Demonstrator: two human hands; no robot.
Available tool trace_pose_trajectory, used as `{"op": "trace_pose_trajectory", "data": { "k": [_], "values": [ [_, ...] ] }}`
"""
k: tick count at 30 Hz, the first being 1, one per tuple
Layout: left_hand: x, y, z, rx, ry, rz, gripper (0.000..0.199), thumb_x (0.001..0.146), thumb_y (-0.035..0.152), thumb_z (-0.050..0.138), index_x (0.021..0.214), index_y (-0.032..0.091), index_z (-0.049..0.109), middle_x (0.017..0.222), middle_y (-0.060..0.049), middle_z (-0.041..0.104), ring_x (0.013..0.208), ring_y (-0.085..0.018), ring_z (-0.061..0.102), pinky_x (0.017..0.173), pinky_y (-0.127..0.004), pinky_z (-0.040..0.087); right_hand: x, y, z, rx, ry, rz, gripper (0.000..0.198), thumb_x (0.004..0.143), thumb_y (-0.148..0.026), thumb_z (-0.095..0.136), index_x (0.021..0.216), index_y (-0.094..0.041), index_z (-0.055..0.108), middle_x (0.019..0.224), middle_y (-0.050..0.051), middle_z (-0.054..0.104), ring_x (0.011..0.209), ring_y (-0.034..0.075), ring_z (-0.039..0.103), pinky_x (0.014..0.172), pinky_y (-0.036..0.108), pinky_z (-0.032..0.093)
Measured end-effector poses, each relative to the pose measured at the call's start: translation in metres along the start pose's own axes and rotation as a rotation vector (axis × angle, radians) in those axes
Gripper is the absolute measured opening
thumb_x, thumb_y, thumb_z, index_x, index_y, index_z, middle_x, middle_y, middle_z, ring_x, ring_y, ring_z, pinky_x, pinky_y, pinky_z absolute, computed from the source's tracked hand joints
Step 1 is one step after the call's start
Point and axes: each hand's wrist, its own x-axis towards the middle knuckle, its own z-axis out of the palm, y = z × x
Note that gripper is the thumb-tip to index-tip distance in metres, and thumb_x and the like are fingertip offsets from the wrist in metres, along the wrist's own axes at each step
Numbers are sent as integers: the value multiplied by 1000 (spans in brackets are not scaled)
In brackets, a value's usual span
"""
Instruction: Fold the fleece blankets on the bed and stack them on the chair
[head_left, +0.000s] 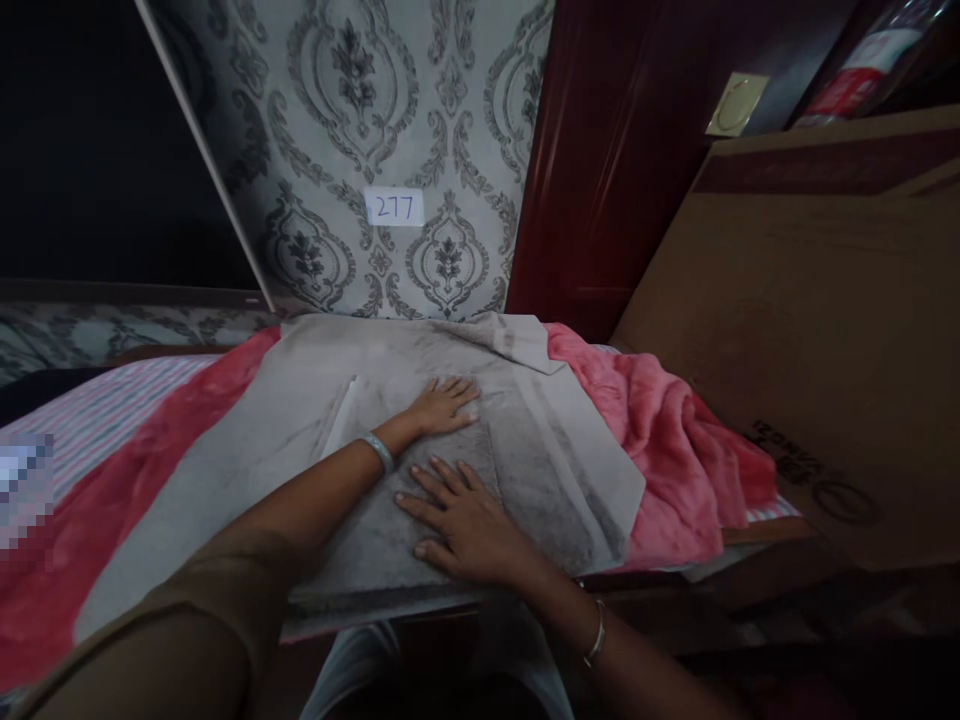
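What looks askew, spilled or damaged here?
Two things look untidy. The grey plush cloth has an uneven flap turned over at its far right, so that edge isn't square. Beside it, the pink blanket is bunched in loose folds on the right. No spill or damage is visible.

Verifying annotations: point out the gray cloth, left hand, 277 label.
Gray cloth (525, 450), head view: bare patch, right half.
Left hand (442, 408), head view: back of the hand.
277 label (394, 207), head view: label's centre.

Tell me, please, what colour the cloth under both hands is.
The cloth is grey; head view shows it.
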Motion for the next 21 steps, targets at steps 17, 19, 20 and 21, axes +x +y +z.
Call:
{"op": "trace_pose_trajectory", "data": {
  "k": [17, 19, 20, 21],
  "values": [
    [-93, -97, -35, 89, -2, -449, 62, 101, 52, 14, 158, 32, 31, 165, -6, 32, 153, -25, 25, 122, -58, 15, -1, 4, 9, -2, 21, -8, 66, 99, -60, 46, 158, -35, 32, 169, 2, 16, 156, 28, 7, 124, 57, 9],
    [-107, -97, -42, 105, 11, -486, 63, 101, 53, 17, 157, 29, 34, 165, -10, 31, 154, -27, 22, 121, -60, 14, 1, 10, 6, 56, 40, -29, 66, 96, -60, 52, 155, -33, 40, 168, 2, 23, 155, 29, 12, 124, 57, 12],
    [-111, -93, -45, 112, 19, -497, 64, 100, 54, 21, 157, 26, 34, 166, -11, 28, 155, -29, 19, 121, -60, 14, 5, 15, 3, 104, 57, -36, 64, 95, -58, 54, 152, -31, 45, 165, 4, 31, 154, 29, 20, 123, 55, 17],
    [-113, -87, -46, 117, 26, -502, 66, 100, 55, 24, 157, 24, 33, 167, -12, 25, 155, -29, 16, 121, -60, 13, 10, 21, -3, 157, 87, -28, 59, 95, -54, 54, 148, -29, 51, 160, 6, 41, 150, 29, 31, 121, 53, 24]
  ]
}}
